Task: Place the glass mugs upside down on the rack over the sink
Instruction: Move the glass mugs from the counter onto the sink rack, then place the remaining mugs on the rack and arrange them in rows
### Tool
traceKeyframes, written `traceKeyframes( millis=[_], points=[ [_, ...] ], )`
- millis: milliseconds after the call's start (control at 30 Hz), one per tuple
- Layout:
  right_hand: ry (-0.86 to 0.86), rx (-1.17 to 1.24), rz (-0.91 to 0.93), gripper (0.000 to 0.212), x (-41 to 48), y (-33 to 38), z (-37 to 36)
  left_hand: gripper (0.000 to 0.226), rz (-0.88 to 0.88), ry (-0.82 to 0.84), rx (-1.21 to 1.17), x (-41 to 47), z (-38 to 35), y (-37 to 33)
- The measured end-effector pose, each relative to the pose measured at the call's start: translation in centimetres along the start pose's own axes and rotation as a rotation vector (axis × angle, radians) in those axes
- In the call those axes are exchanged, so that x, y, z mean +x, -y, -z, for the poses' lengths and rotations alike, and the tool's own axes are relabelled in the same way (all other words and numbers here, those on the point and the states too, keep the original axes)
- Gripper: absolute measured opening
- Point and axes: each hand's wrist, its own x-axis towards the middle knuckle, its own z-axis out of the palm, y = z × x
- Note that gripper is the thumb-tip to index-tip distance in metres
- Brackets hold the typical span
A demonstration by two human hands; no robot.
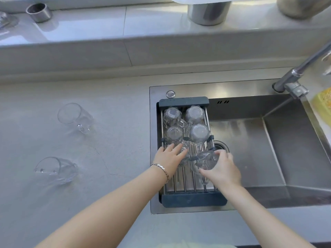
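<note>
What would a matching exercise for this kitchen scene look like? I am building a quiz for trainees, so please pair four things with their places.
Things:
1. Clear glass mug held in the right hand
2. Clear glass mug lying on its side
3. Short round steel cup
4. Yellow sponge

Places:
A. Raised ledge, far left
B. Right edge of the steel sink
C. Grey countertop, left of the sink
D. Over the near end of the dark-framed rack

Pairs: 1-D, 2-C, 3-A, 4-B

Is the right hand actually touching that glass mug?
Touching. The head view shows the right hand wrapped around the glass mug, fingers pressed on it, above the rack.
</note>
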Motion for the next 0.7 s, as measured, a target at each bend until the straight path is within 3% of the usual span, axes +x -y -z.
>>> traceKeyframes(
  millis=[167, 367, 533, 700],
  points=[
    [-0.088, -0.046, -0.055, 0.072, 0.8, 0.7, -2.9, 0.072, 0.01, -0.017, -0.047, 0.2, -0.5, 0.3],
    [-0.156, 0.061, -0.083, 0.075, 0.0, 0.5, -4.7, 0.072, 0.02, 0.002, -0.074, 0.0, -0.9, 0.3],
    [0.029, -0.039, -0.081, 0.083, 0.3, 0.8, -2.6, 0.074, 0.042, 0.023, -0.162, -0.2, -0.6, 0.2],
    [0.153, -0.209, 0.142, 0.051, -1.2, 3.6, 1.0, 0.051, 0.179, -0.13, -0.318, -4.5, 1.6, 2.8]
  ],
)
